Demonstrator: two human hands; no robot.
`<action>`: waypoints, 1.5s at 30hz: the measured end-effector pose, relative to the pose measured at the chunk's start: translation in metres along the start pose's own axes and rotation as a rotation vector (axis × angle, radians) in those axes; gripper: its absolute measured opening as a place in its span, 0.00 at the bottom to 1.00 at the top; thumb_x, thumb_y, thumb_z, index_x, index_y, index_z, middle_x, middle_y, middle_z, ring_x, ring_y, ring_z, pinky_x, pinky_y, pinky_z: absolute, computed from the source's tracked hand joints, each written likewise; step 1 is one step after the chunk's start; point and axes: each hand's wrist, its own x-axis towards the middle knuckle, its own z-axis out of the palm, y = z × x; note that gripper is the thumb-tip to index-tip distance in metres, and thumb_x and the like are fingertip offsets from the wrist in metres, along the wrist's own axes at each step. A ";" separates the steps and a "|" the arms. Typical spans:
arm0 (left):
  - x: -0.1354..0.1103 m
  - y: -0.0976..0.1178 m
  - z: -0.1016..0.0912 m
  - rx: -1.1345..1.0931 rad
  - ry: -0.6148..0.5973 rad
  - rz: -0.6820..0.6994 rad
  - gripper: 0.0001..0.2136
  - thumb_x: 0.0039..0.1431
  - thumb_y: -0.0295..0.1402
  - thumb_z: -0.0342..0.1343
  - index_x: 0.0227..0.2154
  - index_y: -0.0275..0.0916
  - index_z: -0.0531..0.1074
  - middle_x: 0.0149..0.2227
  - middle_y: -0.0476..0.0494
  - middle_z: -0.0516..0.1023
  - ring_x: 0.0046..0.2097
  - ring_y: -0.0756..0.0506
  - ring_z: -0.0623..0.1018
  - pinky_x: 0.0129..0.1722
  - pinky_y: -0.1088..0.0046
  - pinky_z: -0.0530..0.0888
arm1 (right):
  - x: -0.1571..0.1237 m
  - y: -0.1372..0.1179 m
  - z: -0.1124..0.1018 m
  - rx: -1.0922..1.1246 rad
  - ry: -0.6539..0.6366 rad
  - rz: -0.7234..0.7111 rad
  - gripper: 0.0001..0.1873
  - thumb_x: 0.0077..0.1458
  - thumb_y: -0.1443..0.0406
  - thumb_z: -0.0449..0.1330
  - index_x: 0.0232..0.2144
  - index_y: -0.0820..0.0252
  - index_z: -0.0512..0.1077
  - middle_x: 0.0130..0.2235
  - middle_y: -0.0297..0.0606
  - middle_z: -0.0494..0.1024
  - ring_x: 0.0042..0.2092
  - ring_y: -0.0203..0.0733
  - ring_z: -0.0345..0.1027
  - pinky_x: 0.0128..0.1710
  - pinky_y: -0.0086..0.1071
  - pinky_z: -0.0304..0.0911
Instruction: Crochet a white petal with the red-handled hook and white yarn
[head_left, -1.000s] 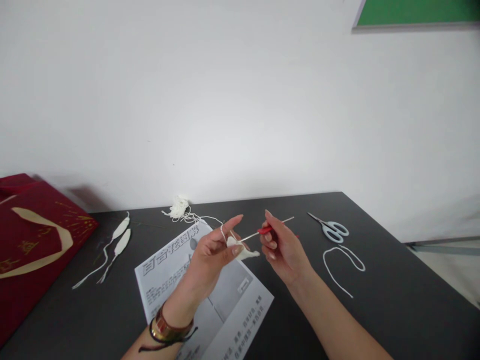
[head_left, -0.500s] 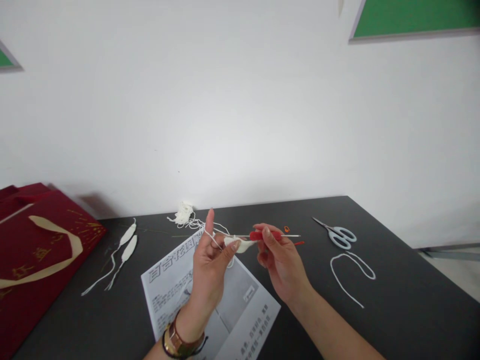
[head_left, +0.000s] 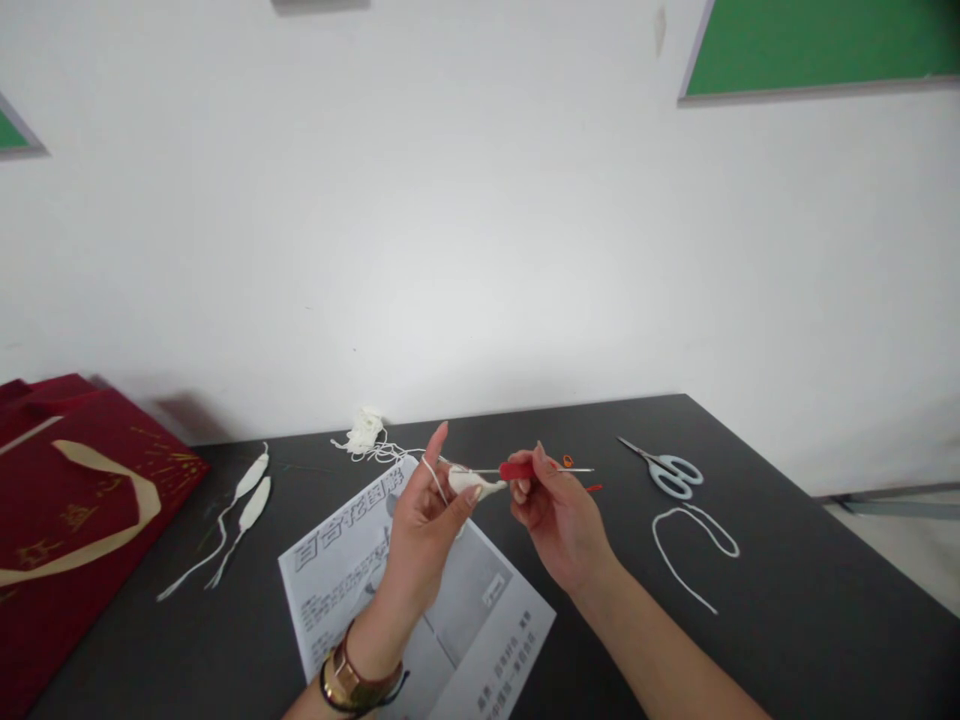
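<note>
My left hand (head_left: 420,520) is raised over the paper, index finger up with white yarn (head_left: 431,472) looped over it, thumb and fingers pinching a small white crochet piece (head_left: 474,484). My right hand (head_left: 551,510) grips a red-handled crochet hook (head_left: 525,469), held level with its metal tip in the white piece. The yarn trails back to a small white tangle (head_left: 365,432) near the wall.
A printed instruction sheet (head_left: 420,600) lies under my hands on the black table (head_left: 787,620). Two white crocheted petals (head_left: 247,500) lie to the left beside a red gift bag (head_left: 67,500). Scissors (head_left: 667,470) and a loose yarn loop (head_left: 694,545) lie to the right.
My left index finger rose from pointing right to upright. The hook swung from tilted to level and stays in the white piece. The view shifted slightly.
</note>
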 end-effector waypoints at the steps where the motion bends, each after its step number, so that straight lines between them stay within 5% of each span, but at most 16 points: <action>1: 0.002 0.000 -0.002 0.023 -0.010 0.005 0.33 0.50 0.29 0.61 0.59 0.52 0.57 0.30 0.55 0.70 0.32 0.54 0.69 0.34 0.80 0.65 | 0.000 -0.001 0.000 -0.018 -0.005 0.001 0.14 0.47 0.56 0.65 0.26 0.63 0.76 0.20 0.31 0.69 0.21 0.28 0.58 0.17 0.21 0.54; 6: 0.010 0.005 -0.014 0.247 -0.072 0.064 0.25 0.50 0.30 0.61 0.53 0.44 0.67 0.34 0.50 0.73 0.33 0.51 0.69 0.36 0.75 0.66 | 0.000 -0.003 0.000 -0.126 -0.006 -0.048 0.12 0.47 0.58 0.65 0.26 0.63 0.75 0.20 0.31 0.71 0.20 0.27 0.56 0.16 0.20 0.52; 12: 0.011 0.007 -0.016 0.329 -0.082 0.086 0.27 0.49 0.29 0.61 0.55 0.45 0.65 0.24 0.55 0.65 0.27 0.53 0.64 0.30 0.77 0.64 | 0.003 -0.004 -0.004 -0.216 -0.014 -0.127 0.12 0.47 0.59 0.66 0.24 0.63 0.73 0.18 0.29 0.69 0.18 0.26 0.55 0.15 0.20 0.52; 19: 0.004 -0.001 -0.004 0.004 0.082 0.087 0.35 0.51 0.27 0.61 0.60 0.51 0.53 0.23 0.58 0.66 0.25 0.55 0.64 0.27 0.80 0.63 | 0.006 0.011 -0.011 0.061 -0.025 0.130 0.11 0.45 0.60 0.67 0.28 0.64 0.76 0.23 0.33 0.75 0.22 0.28 0.65 0.22 0.19 0.66; 24: 0.003 -0.007 -0.001 0.032 0.166 0.163 0.39 0.51 0.27 0.61 0.62 0.50 0.47 0.25 0.57 0.70 0.27 0.54 0.66 0.31 0.79 0.65 | 0.006 0.016 -0.011 0.094 -0.021 0.186 0.12 0.44 0.63 0.68 0.31 0.65 0.77 0.24 0.34 0.77 0.24 0.29 0.69 0.26 0.20 0.70; 31: 0.004 -0.012 0.002 0.034 0.183 0.150 0.41 0.49 0.26 0.62 0.63 0.47 0.45 0.23 0.58 0.68 0.27 0.54 0.68 0.33 0.77 0.67 | 0.002 0.007 -0.007 -0.337 -0.065 -0.187 0.08 0.51 0.62 0.63 0.31 0.62 0.76 0.25 0.35 0.78 0.24 0.33 0.69 0.27 0.27 0.70; 34: 0.005 -0.011 0.004 -0.088 0.178 0.077 0.40 0.50 0.25 0.61 0.62 0.47 0.48 0.22 0.58 0.66 0.27 0.55 0.69 0.33 0.79 0.67 | -0.004 0.009 -0.009 -0.727 -0.128 -0.579 0.06 0.53 0.67 0.61 0.34 0.58 0.77 0.28 0.37 0.78 0.29 0.36 0.71 0.30 0.30 0.70; 37: 0.007 -0.008 0.001 -0.267 0.152 -0.072 0.37 0.49 0.22 0.61 0.61 0.44 0.53 0.22 0.58 0.65 0.25 0.57 0.67 0.31 0.81 0.68 | -0.009 0.013 -0.016 -1.067 -0.377 -1.015 0.18 0.52 0.74 0.58 0.44 0.55 0.75 0.38 0.42 0.78 0.39 0.41 0.71 0.37 0.35 0.69; 39: 0.008 -0.004 -0.003 -0.347 0.102 -0.173 0.35 0.49 0.21 0.60 0.60 0.43 0.56 0.23 0.57 0.67 0.25 0.57 0.68 0.30 0.81 0.68 | -0.010 0.016 -0.019 -1.127 -0.496 -1.144 0.23 0.52 0.76 0.57 0.49 0.54 0.71 0.42 0.44 0.77 0.42 0.43 0.70 0.40 0.37 0.69; 42: 0.009 0.001 -0.009 -0.424 0.039 -0.251 0.32 0.50 0.19 0.59 0.58 0.41 0.59 0.26 0.53 0.70 0.28 0.55 0.71 0.31 0.80 0.70 | -0.007 0.018 -0.018 -0.963 -0.369 -0.999 0.18 0.53 0.75 0.58 0.44 0.54 0.75 0.39 0.42 0.77 0.39 0.40 0.71 0.36 0.33 0.70; 45: 0.010 0.006 -0.011 -0.467 0.005 -0.267 0.31 0.50 0.18 0.58 0.57 0.39 0.60 0.28 0.51 0.72 0.30 0.55 0.73 0.33 0.79 0.71 | -0.003 0.022 -0.013 -0.535 -0.185 -0.578 0.08 0.54 0.68 0.60 0.36 0.55 0.77 0.34 0.37 0.79 0.32 0.35 0.72 0.31 0.27 0.70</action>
